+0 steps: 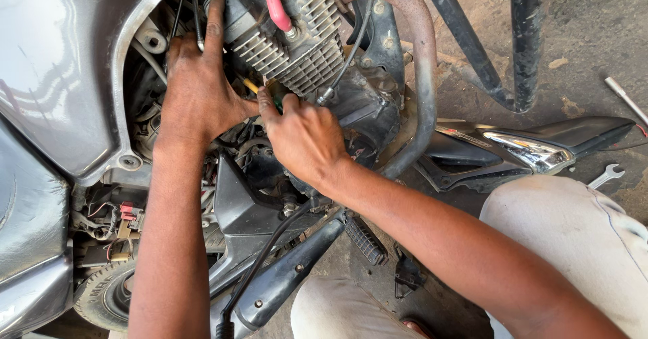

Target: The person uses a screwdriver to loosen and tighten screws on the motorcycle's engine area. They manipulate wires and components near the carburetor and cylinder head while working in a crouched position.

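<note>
The left hand (197, 89) lies flat and spread against the motorcycle engine (297, 45), its index finger stretched up toward twelve o'clock along the finned cylinder; it grips nothing, only presses on the metal. Just beside it at three o'clock, the right hand (304, 136) is clenched around a screwdriver (260, 90) with a green and yellow handle, whose tip points toward ten o'clock into the gap under the fins and is hidden there. A red spark plug cap (277, 9) stands at twelve o'clock from the right hand. The rusty exhaust pipe (420, 62) curves down at three o'clock. A spanner (606, 175) lies on the ground well apart, at three o'clock.
</note>
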